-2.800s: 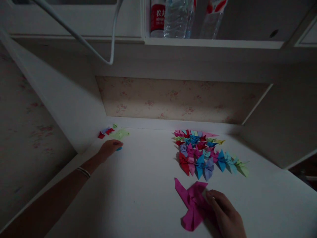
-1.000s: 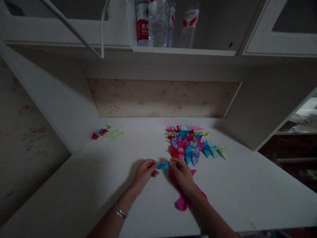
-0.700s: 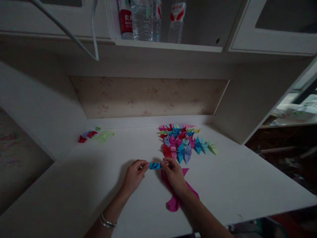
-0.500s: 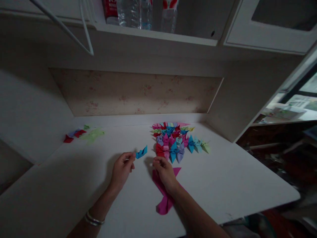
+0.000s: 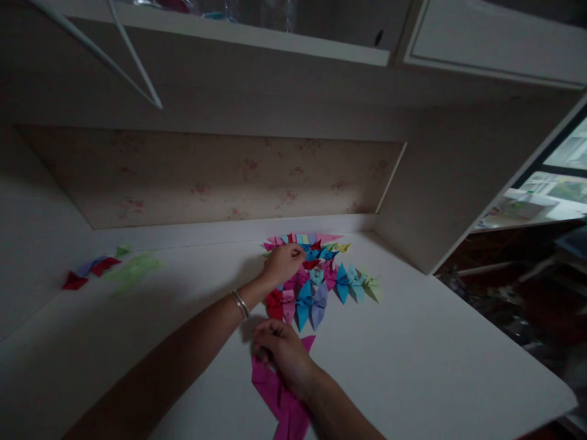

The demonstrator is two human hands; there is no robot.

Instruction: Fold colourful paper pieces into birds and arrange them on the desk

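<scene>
My left hand (image 5: 284,264) reaches over a cluster of small folded paper cranes, its fingers pinched together. The fingertips are beside blue paper cranes (image 5: 308,252), and what they hold, if anything, cannot be told apart from the pieces behind. In front of the hand lie a red crane (image 5: 274,304), a blue crane (image 5: 304,302) and a lavender crane (image 5: 319,304). My right hand (image 5: 282,354) hovers with curled fingers, no object showing in them, above a large magenta folded paper (image 5: 288,412), partly covering it.
At the left lie small red folded papers (image 5: 74,281) and a pale green paper piece (image 5: 132,271). A shelf (image 5: 275,40) with bottles overhangs the white table (image 5: 413,354). A thin white rod (image 5: 105,61) hangs at upper left. A side panel (image 5: 440,189) stands at right.
My left hand has moved right and away from me, from open table to the crane cluster; the blue crane it held is no longer distinct. The view has shifted, and my right hand stays near the magenta paper.
</scene>
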